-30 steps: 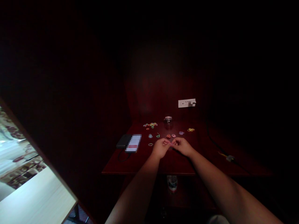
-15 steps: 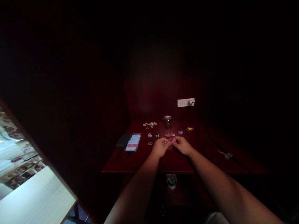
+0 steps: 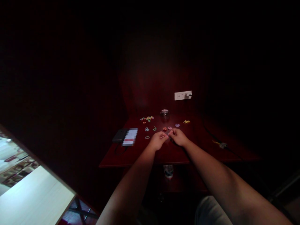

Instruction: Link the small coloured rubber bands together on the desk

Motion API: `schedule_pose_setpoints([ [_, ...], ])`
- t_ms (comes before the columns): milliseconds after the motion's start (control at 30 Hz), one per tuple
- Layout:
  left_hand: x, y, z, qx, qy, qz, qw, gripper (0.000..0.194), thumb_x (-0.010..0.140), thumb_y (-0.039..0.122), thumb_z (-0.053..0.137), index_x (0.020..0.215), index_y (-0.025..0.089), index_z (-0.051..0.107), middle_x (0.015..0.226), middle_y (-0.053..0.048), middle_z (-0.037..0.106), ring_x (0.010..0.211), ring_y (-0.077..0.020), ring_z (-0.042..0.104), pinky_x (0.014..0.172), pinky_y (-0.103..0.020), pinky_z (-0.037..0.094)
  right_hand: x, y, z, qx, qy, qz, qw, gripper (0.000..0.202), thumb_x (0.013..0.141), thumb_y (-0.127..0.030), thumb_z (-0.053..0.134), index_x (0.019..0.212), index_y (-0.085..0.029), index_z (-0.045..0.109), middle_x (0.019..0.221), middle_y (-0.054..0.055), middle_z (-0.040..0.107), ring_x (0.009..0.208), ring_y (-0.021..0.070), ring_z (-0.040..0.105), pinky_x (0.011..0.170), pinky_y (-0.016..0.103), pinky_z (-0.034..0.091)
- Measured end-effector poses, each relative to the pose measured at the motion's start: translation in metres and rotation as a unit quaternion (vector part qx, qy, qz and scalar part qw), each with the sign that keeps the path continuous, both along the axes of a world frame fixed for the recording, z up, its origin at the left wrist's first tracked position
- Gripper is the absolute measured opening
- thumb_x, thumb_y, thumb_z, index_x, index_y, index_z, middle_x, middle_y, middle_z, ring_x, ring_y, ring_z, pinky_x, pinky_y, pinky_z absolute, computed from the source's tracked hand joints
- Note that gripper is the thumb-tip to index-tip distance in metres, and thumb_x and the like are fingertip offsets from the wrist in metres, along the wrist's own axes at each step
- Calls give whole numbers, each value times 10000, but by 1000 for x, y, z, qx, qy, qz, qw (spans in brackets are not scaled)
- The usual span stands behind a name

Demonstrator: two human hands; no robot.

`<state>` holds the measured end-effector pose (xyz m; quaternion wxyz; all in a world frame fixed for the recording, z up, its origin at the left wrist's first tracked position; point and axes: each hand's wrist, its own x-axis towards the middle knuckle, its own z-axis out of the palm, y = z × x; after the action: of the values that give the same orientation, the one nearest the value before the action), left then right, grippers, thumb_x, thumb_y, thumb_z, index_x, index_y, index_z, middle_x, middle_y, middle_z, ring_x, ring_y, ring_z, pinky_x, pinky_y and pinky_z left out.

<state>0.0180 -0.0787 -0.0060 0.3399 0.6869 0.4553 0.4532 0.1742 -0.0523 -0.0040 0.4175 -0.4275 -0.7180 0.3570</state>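
Fingertips of my left hand [image 3: 157, 140] and my right hand [image 3: 179, 137] meet just above the table, both closed in a pinch. Between them is a thin pinkish-purple hair tie [image 3: 168, 135], mostly covered by the fingers. Just beyond the hands lie red hair ties [image 3: 164, 128] and pink hair ties [image 3: 170, 128]. Purple hair ties [image 3: 177, 125] and yellow hair ties [image 3: 187, 122] sit farther right. To the left are light blue hair ties [image 3: 147, 129], green hair ties [image 3: 154, 128] and a pale hair tie [image 3: 147, 137]. A mixed-colour pile [image 3: 149, 118] lies farther back.
A clear lidded jar [image 3: 165, 115] stands at the back of the dark red table [image 3: 131, 157]. At left are a black case [image 3: 120, 135] and a phone [image 3: 130, 137]. A cable with a connector [image 3: 223, 145] runs along the right. Below the tabletop stands a bottle [image 3: 168, 172].
The view has tipped, so the table and everything on it appear higher and slightly left. Both hands stay pinched together, and slightly more of the pinkish-purple hair tie shows.
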Motion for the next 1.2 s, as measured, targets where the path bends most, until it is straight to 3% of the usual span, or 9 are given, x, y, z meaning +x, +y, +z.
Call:
schedule_pose_setpoints([
  [133,-1,0,1,5,-9,-13,1000,193,718,296,636,751,110,597,658,-18,589,589,-93,502,600,-219,398,-1,0,0,-3,21,2,1000,128,755,-267,519,682,-178,463,521,-39,514,395,84,473,399,195,357],
  [600,-1,6,-6,49,-22,45,998,83,732,179,603,793,125,589,713,-25,600,651,-103,543,645,-230,444,2,1,-3,-15,54,101,993,270,645,-391,645,682,-169,497,488,-55,464,421,70,399,425,199,296],
  [1033,0,1,-3,23,-2,33,999,167,679,221,685,743,106,583,695,-34,615,598,-91,551,570,-203,437,2,-4,2,-2,46,105,993,308,657,-438,640,664,-170,489,508,-49,469,450,74,411,454,207,308],
  [1200,1,2,-4,28,-15,12,999,170,660,150,692,805,102,616,782,-65,651,667,-106,584,643,-231,469,2,0,-2,12,45,92,995,333,647,-448,650,646,-173,464,511,-49,459,460,72,398,449,199,300],
])
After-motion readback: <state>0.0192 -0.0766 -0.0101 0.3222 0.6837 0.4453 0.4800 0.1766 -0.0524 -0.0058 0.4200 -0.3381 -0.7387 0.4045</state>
